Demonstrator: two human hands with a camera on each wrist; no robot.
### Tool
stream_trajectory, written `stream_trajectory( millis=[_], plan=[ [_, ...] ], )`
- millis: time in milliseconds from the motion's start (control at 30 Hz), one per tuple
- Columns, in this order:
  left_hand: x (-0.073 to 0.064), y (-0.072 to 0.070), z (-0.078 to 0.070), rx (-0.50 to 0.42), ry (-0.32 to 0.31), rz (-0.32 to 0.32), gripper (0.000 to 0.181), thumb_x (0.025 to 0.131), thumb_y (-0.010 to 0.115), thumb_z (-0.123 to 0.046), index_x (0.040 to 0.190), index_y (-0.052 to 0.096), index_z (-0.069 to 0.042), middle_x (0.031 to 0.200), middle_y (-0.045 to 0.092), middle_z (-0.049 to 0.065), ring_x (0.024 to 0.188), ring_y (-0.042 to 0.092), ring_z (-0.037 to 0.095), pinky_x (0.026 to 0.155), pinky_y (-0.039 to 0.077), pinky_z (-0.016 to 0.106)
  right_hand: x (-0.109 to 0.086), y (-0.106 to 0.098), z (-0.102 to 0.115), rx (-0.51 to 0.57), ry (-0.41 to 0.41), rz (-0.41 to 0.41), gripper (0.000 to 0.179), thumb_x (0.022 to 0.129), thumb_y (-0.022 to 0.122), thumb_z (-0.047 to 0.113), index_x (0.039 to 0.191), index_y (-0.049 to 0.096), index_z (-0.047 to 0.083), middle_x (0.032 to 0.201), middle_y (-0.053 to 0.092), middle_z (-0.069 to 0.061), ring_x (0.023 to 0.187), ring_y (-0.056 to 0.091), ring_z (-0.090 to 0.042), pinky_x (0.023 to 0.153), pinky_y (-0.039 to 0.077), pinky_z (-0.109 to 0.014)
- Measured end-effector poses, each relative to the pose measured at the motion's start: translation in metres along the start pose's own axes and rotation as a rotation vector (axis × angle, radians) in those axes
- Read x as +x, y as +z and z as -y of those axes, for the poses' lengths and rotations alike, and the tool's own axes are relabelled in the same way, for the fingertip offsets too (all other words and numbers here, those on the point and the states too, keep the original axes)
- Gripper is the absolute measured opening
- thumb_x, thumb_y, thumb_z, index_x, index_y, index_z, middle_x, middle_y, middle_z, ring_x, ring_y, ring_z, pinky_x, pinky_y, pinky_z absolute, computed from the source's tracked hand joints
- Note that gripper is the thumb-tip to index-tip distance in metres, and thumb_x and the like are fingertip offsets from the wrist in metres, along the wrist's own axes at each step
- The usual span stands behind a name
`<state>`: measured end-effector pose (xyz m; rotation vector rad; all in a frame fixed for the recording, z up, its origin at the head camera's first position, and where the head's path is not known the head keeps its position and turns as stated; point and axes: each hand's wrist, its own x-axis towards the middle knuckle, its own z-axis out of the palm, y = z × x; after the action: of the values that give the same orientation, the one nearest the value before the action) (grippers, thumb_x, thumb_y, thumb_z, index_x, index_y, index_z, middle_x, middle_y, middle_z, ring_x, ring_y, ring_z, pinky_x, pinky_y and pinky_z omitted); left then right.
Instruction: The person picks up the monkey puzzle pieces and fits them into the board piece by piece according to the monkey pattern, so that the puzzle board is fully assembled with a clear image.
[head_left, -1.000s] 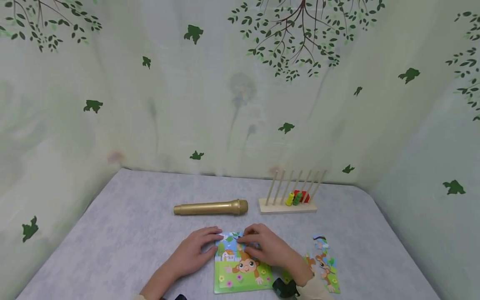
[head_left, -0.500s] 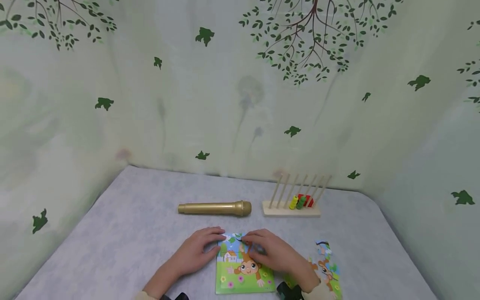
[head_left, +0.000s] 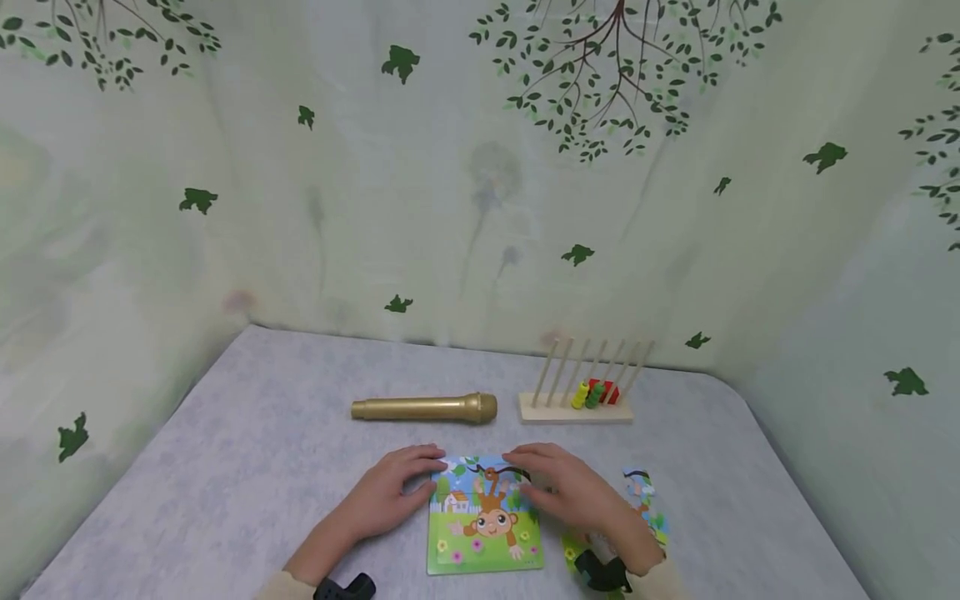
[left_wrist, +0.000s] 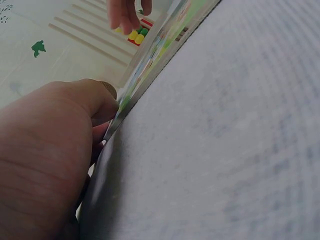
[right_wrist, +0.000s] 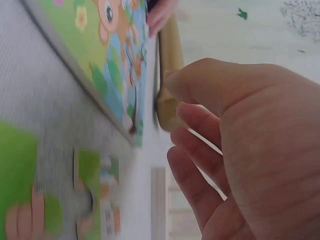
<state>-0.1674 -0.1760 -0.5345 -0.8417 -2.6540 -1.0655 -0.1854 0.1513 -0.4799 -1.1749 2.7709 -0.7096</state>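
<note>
a square, green-and-blue monkey jigsaw board (head_left: 485, 515) lies between the left grip (head_left: 390, 492), relaxed fingers touching its edge, and the right grip (head_left: 572, 492), loose and empty, by the far right corner.

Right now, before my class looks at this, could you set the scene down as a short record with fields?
Surface: table with a pale grey covering
Main item: monkey puzzle, lying flat between the hands
Left hand: touching the puzzle's left edge
Right hand: at the puzzle's upper right corner, fingers parted, gripping nothing
Loose pieces: right of the puzzle, partly hidden by the right forearm
Behind the puzzle: gold microphone, lying on its side
Right of microphone: wooden peg rack with yellow and green beads
</note>
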Motion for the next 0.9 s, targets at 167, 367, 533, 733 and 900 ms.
stream_trajectory(
  millis=[167,367,533,733,900],
  plan=[
    [-0.001,0.0,0.0,-0.001,-0.026,0.008,0.027,0.099,0.07,-0.02,0.125,0.074,-0.015,0.14,0.065,0.002,0.134,0.058,0.031,0.109,0.047,0.056,-0.015,-0.007,-0.009,0.0,-0.003,-0.061,0.046,0.099,0.071,0.016,0.144,0.062,0.017,0.144,0.06,-0.006,0.131,0.058,-0.026,0.097,0.058,-0.044],
    [-0.001,0.001,-0.001,0.004,-0.027,0.004,0.027,0.098,0.071,-0.02,0.125,0.074,-0.016,0.139,0.065,0.002,0.134,0.058,0.031,0.109,0.047,0.057,-0.032,-0.015,-0.017,-0.022,0.004,-0.13,0.048,0.096,0.074,0.013,0.142,0.063,0.014,0.141,0.062,-0.005,0.128,0.06,-0.028,0.096,0.058,-0.048],
    [0.0,0.002,-0.002,-0.003,-0.031,0.018,0.027,0.1,0.069,-0.021,0.126,0.073,-0.016,0.14,0.065,0.002,0.133,0.058,0.031,0.109,0.047,0.057,-0.041,-0.019,-0.02,-0.02,0.036,-0.133,0.047,0.097,0.073,0.014,0.143,0.061,0.012,0.141,0.062,-0.005,0.126,0.061,-0.029,0.097,0.057,-0.05],
    [0.002,0.001,-0.002,0.007,-0.011,0.002,0.027,0.098,0.071,-0.018,0.125,0.074,-0.015,0.139,0.065,0.003,0.133,0.059,0.031,0.109,0.047,0.056,-0.043,-0.024,-0.024,0.044,0.098,-0.052,0.05,0.101,0.069,0.022,0.148,0.056,0.013,0.145,0.059,-0.006,0.13,0.058,-0.031,0.101,0.054,-0.053],
    [0.002,0.001,-0.002,0.013,-0.01,-0.009,0.026,0.098,0.071,-0.017,0.124,0.074,-0.016,0.139,0.065,0.002,0.132,0.059,0.03,0.108,0.048,0.055,-0.048,-0.03,-0.032,0.207,0.189,0.039,0.054,0.103,0.065,0.027,0.152,0.051,0.01,0.149,0.055,-0.01,0.134,0.055,-0.034,0.105,0.051,-0.055]
  ],
)
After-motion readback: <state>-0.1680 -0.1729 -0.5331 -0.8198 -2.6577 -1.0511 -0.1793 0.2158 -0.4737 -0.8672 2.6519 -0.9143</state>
